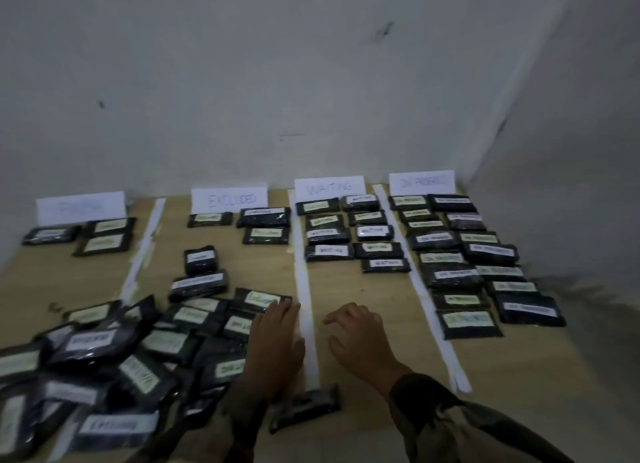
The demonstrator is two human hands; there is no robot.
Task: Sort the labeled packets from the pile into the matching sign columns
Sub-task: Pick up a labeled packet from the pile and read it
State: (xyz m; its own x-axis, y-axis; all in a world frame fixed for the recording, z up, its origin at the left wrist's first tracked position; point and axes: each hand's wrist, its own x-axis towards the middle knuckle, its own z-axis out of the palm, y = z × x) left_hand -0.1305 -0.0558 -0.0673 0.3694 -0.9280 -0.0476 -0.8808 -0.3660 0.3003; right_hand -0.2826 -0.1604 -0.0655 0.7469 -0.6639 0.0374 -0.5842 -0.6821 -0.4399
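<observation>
Dozens of packets [104, 355] lie heaped at eight o'clock on the desk [519, 376]. Both hands hold nothing: left hand [277, 345] flat at the heap's edge, right hand [360, 338] loose beside it. Labels face every way, some seemingly upside down; a misread could drop an excluded one under the WAITING sign [329, 187].

Packet pile [104, 352], left hand [277, 345] beside — right hand [360, 341] on table [519, 393]

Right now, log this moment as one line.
stage: mid-sort | pile: many packets unsorted | left-hand grip: flat at pile edge, empty | right-hand grip: low over table, WAITING column, empty
</observation>
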